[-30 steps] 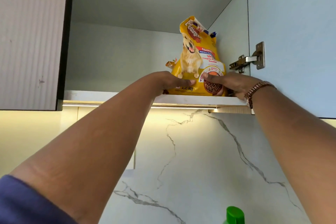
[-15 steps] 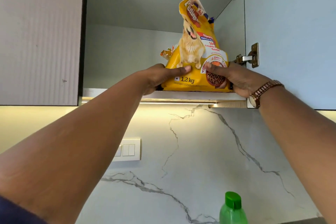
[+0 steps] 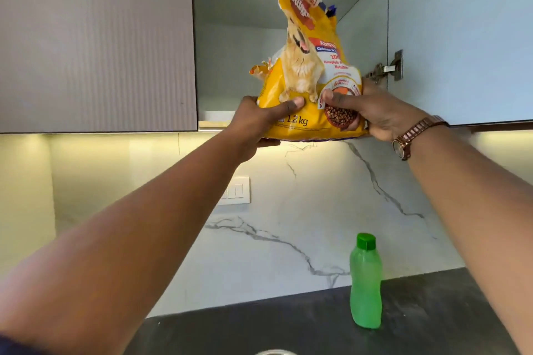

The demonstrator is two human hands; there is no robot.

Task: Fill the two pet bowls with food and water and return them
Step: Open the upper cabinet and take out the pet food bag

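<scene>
Both your hands — left hand (image 3: 261, 121), right hand (image 3: 372, 112) — grasp the upright food bag (image 3: 310, 72) at frame centre, table (image 3: 317, 323) directly below.

Both arms reach upward, hands gripping at head height.
Left hand (image 3: 253, 121) and right hand (image 3: 372, 112) curl, thumbs forward; right wrist wears a watch.

Glossy plastic food bag (image 3: 311, 75), translucent green plastic bottle (image 3: 365, 282) (matt), veined marble-look backsplash (image 3: 288, 225)
</scene>
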